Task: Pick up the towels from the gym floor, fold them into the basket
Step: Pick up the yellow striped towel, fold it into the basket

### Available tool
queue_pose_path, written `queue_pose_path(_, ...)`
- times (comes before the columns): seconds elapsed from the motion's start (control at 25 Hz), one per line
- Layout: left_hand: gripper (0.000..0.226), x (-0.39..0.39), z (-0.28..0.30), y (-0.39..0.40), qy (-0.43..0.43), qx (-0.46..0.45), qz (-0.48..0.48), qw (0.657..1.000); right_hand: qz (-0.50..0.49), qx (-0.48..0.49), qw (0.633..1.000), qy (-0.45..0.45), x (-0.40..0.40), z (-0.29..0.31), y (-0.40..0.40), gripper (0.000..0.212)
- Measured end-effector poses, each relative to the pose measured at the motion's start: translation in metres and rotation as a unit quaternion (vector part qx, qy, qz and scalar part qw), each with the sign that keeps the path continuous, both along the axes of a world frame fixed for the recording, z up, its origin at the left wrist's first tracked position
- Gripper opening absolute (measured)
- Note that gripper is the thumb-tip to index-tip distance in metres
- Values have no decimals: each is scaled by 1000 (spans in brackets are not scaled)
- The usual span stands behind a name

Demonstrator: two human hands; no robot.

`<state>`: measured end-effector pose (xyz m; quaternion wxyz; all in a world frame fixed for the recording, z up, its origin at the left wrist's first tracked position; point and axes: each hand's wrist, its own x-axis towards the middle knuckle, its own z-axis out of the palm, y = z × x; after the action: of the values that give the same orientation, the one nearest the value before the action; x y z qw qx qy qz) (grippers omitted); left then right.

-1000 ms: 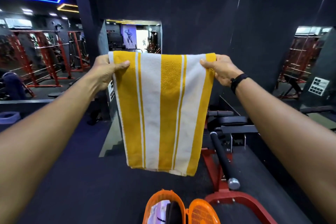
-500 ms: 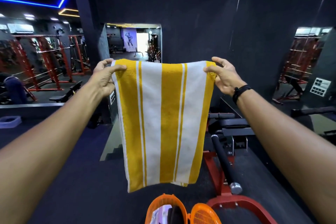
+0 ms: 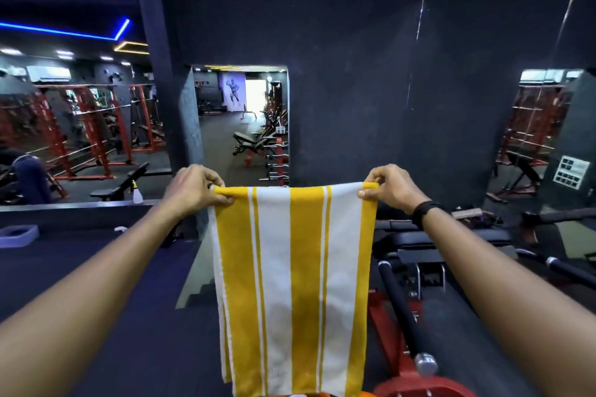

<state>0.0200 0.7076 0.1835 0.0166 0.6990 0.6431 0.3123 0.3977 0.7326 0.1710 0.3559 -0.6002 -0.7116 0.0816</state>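
Observation:
A yellow-and-white striped towel [image 3: 293,284] hangs straight down in front of me, folded double. My left hand [image 3: 196,190] pinches its top left corner and my right hand [image 3: 392,188] pinches its top right corner, with both arms stretched forward. The towel's lower edge reaches the bottom of the view. Only a sliver of the orange basket [image 3: 367,393] shows beneath it; the rest is hidden behind the towel.
A red-framed bench with a black padded bar [image 3: 403,309] stands just right of the towel. Dark rubber floor [image 3: 129,316] spreads to the left. Red racks [image 3: 80,132] show in the mirror at far left, and a dark wall stands ahead.
Both hands have come down with the towel, so it hangs lower and now covers most of the basket. The view has tilted up slightly.

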Motion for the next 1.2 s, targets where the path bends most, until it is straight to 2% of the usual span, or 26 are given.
queue_pose_path(0.08, 27, -2, -6, 3, 70, -54, -5, 996, 27, -55, 997, -35, 4, -9, 0, 21)
queue_pose_path(0.16, 26, -2, -2, 0, 114, -148, -48, 981, 69, -124, 988, -59, 10, -6, -2, 21)
queue_pose_path(0.2, 22, -1, 6, -1, 75, -178, -95, 977, 98, -144, 984, -34, 12, 4, -6, 20)
queue_pose_path(0.24, 18, 3, 19, -3, -20, -165, -143, 976, 121, -133, 983, 20, 14, 18, -7, 18)
queue_pose_path(0.28, 17, 6, 33, -3, -152, -111, -174, 967, 130, -97, 981, 102, 18, 33, -7, 15)
queue_pose_path(0.32, 23, 7, 42, -1, -291, -52, -188, 937, 137, -65, 968, 198, 22, 48, -6, 16)
queue_pose_path(0.36, 36, 7, 46, 3, -385, -33, -198, 901, 153, -67, 949, 266, 25, 55, -4, 32)
queue_pose_path(0.4, 57, 7, 39, 6, -416, -67, -204, 884, 169, -116, 939, 276, 24, 52, -6, 55)
queue_pose_path(0.48, 104, 8, -1, 4, -363, -207, -183, 890, 182, -241, 924, 234, 18, 12, -12, 89)
queue_pose_path(0.56, 118, 11, -37, 1, -365, -282, -164, 872, 196, -294, 901, 254, 11, -22, -16, 104)
queue_pose_path(0.64, 115, 10, -51, 1, -444, -265, -149, 843, 188, -278, 883, 329, 13, -36, -16, 108)
queue_pose_path(0.72, 109, 2, -61, 0, -521, -270, -142, 797, 195, -289, 859, 375, 17, -41, -16, 103)
queue_pose_path(0.84, 100, -2, -85, -14, -465, -335, -138, 808, 199, -327, 870, 309, 12, -64, -24, 99)
queue_pose_path(0.96, 94, -4, -95, -14, -507, -292, -112, 803, 145, -288, 881, 346, 6, -75, -21, 95)
queue_pose_path(1.08, 89, -3, -85, -20, -455, -268, -157, 835, 212, -274, 857, 382, 9, -62, -20, 90)
queue_pose_path(1.12, 87, -2, -81, -21, -467, -237, -150, 838, 228, -265, 858, 377, 9, -55, -22, 93)
queue_pose_path(1.2, 72, 4, -72, -20, -528, -159, -123, 825, 190, -208, 878, 388, 9, -45, -20, 96)
